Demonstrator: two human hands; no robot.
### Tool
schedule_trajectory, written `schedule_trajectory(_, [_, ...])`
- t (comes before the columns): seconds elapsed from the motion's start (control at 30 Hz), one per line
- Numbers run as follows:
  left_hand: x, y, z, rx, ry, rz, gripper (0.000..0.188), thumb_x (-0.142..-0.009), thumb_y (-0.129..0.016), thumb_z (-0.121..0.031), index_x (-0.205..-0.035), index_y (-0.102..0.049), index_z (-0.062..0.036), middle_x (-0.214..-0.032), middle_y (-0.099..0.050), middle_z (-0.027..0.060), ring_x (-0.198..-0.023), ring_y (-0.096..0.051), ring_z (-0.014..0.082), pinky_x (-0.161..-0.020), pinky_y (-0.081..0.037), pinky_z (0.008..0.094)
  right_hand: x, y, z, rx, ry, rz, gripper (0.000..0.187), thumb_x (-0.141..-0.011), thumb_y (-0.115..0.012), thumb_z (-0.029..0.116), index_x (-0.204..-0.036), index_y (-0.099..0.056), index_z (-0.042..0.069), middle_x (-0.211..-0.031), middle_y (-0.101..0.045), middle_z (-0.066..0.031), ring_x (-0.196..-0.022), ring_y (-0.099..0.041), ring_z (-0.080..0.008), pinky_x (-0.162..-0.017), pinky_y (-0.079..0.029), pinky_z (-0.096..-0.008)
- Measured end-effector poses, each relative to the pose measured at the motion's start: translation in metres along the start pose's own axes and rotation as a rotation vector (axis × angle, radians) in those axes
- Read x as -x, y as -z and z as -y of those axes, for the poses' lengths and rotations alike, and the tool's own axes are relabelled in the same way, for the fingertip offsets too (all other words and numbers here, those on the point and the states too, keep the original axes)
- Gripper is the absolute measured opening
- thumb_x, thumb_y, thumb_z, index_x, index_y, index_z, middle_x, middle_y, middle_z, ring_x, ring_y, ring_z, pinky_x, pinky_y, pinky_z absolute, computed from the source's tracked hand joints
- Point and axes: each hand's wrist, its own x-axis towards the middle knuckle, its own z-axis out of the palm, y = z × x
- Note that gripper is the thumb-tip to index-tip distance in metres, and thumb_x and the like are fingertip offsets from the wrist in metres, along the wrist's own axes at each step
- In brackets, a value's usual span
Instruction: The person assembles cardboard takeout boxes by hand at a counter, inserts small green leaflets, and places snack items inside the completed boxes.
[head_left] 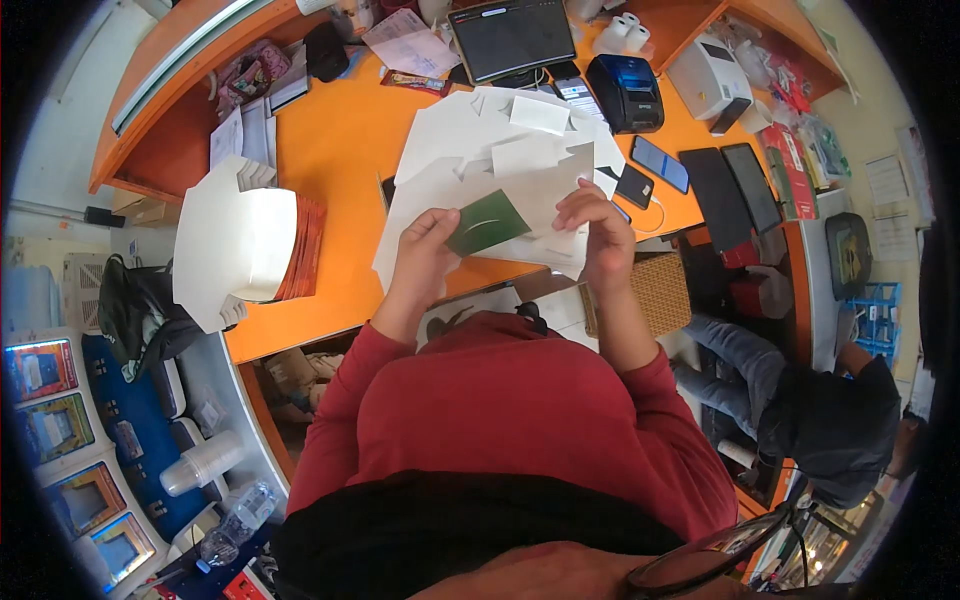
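Note:
My left hand (427, 242) pinches a small dark green card (488, 224) by its left edge. A thin, pale curved slit or mark runs across the card's middle. To its right, my right hand (602, 232) is raised with its fingers curled together, apart from the green card. Whatever those fingertips grip, if anything, is hidden. Beneath both hands lie flat white die-cut carton sheets (425, 160) with notched edges, reaching over the table's near edge. Small white cards (540, 114) rest on top of them.
On the orange table (340, 150), a stack of white cartons with red undersides (245, 240) stands left. A monitor (515, 42), black printer (625, 92) and phone (660, 163) are behind and right. A woven basket (645, 300) sits below. Another person (825, 425) is at right.

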Motion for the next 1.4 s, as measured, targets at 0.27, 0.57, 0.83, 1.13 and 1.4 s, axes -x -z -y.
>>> schedule_trajectory(0.27, [0.012, -0.021, -0.001, -0.322, -0.363, 0.08, 0.009, -0.095, -0.063, -0.012, -0.095, -0.063, -0.0033, -0.086, -0.063, -0.0006, -0.079, -0.056, 0.0044, -0.07, -0.045, 0.0209, -0.03, -0.041, 0.03, 0.702, 0.203, 0.044, 0.016, -0.068, -0.08, 0.013, -0.082, -0.074, 0.018, -0.08, -0.051, -0.001, -0.075, -0.05, -0.0204, -0.077, -0.035, -0.0356])
schedule_trajectory(0.57, [0.026, -0.016, -0.02, -0.412, -0.4, 0.06, 0.01, -0.094, -0.062, -0.011, -0.093, -0.062, -0.0009, -0.085, -0.064, -0.0003, -0.079, -0.055, 0.0051, -0.072, -0.045, 0.0209, -0.025, -0.054, 0.036, 0.586, 0.179, -0.025, 0.022, -0.065, -0.082, 0.008, -0.084, -0.075, 0.015, -0.085, -0.053, -0.0042, -0.085, -0.05, -0.0207, -0.071, -0.039, -0.0332])
schedule_trajectory(0.83, [0.053, 0.013, -0.04, -0.523, -0.677, 0.288, 0.008, -0.092, -0.063, -0.009, -0.095, -0.063, -0.0012, -0.081, -0.066, 0.003, -0.078, -0.059, 0.008, -0.068, -0.047, 0.0237, -0.04, -0.059, 0.027, -0.086, -0.458, -0.665, 0.05, -0.094, -0.059, 0.03, -0.137, -0.046, 0.008, -0.131, -0.055, -0.0163, -0.119, -0.054, -0.0291, -0.101, -0.042, -0.0346])
schedule_trajectory(1.13, [0.039, 0.05, -0.093, -0.437, -0.416, 0.237, 0.044, -0.102, -0.042, -0.039, -0.121, -0.056, -0.003, -0.106, -0.064, 0.0066, -0.093, -0.06, 0.0148, -0.076, -0.049, 0.0287, -0.002, -0.108, 0.065, 0.01, 0.078, -0.12, 0.061, -0.099, -0.044, 0.053, -0.118, -0.059, -0.003, -0.123, -0.061, -0.021, -0.117, -0.058, -0.0326, -0.097, -0.046, -0.0448])
schedule_trajectory(1.4, [0.052, 0.054, -0.099, -0.082, -0.142, 0.312, 0.035, -0.101, -0.049, -0.026, -0.124, -0.057, -0.0017, -0.114, -0.066, 0.0077, -0.101, -0.064, 0.0165, -0.085, -0.051, 0.0307, 0.013, -0.155, 0.071, 0.31, 0.301, 0.019, 0.037, -0.092, -0.061, 0.038, -0.114, -0.069, 0.009, -0.12, -0.062, -0.0158, -0.115, -0.057, -0.0407, -0.091, -0.047, -0.0477])
